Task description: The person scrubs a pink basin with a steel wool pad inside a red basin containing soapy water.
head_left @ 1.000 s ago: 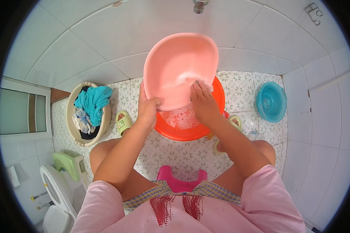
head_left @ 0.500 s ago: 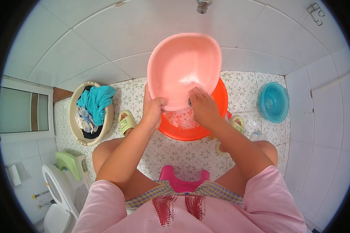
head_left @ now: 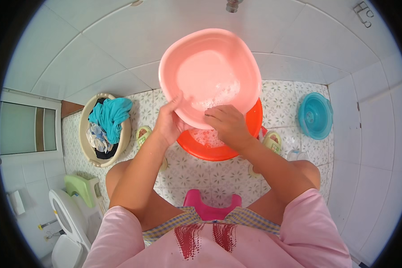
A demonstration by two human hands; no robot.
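A pink plastic basin [head_left: 201, 67] is held up and tilted toward me, with soapy foam along the lower part of its inside. My left hand [head_left: 169, 121] grips its near left rim, thumb over the edge and fingers underneath. At the near rim, the bent fingers of my right hand [head_left: 230, 127] press close to the foam. A small dark bit shows by those fingertips, too little of it to name. Below the pink basin, an orange basin [head_left: 212, 155] with sudsy water stands on the floor, partly covered by it.
A cream tub [head_left: 88, 154] of clothes, with a turquoise garment [head_left: 111, 117] on top, stands at left. On the right is a blue basin [head_left: 315, 117]. A pink stool [head_left: 210, 209] is beneath me; a tap [head_left: 232, 5] sticks out from the far wall.
The pink basin has turned and its opening shows more, with more foam visible. My left hand has shifted its hold on the rim; my right hand has moved slightly left, fingers more bent.
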